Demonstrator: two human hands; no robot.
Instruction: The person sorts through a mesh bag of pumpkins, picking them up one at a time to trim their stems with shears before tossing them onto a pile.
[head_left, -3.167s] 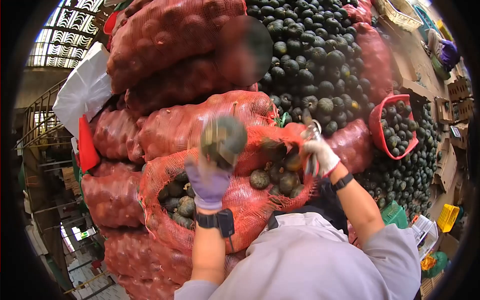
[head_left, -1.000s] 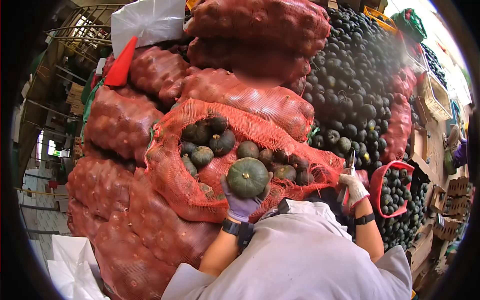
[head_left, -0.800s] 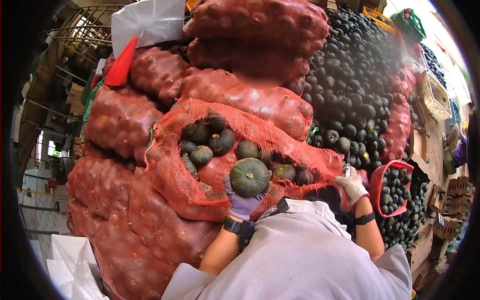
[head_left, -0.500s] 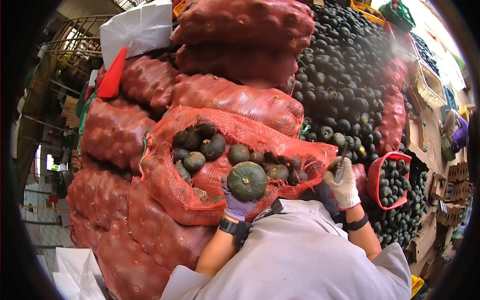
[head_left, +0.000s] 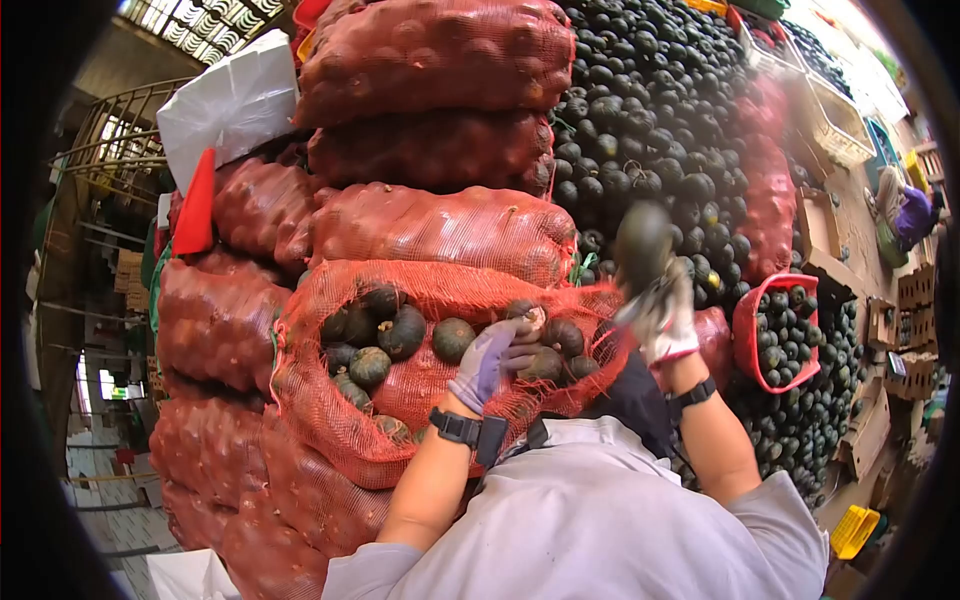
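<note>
My left hand (head_left: 492,358), in a purple glove, reaches over the open red mesh bag (head_left: 300,345). Its fingers are closed round a small dark squash (head_left: 520,309) that shows a pale pinkish spot. Most of that squash is hidden by the glove. My right hand (head_left: 672,318), in a white glove, is smeared by motion just right of the bag. Right above it is a blurred dark green squash (head_left: 645,240); I cannot tell whether it is gripped or loose. A grey streak shows at the glove. More green squashes (head_left: 402,333) lie in the bag.
Filled red mesh sacks (head_left: 440,225) are stacked ahead and to the left. A large pile of dark squashes (head_left: 640,120) spreads beyond my right hand. At the right stand a red tub of squashes (head_left: 745,345) and a yellow crate (head_left: 855,532).
The large squash has left my left hand, which now reaches further into the bag. A blurred squash is now above my right hand. The knife seen there earlier is no longer distinct.
</note>
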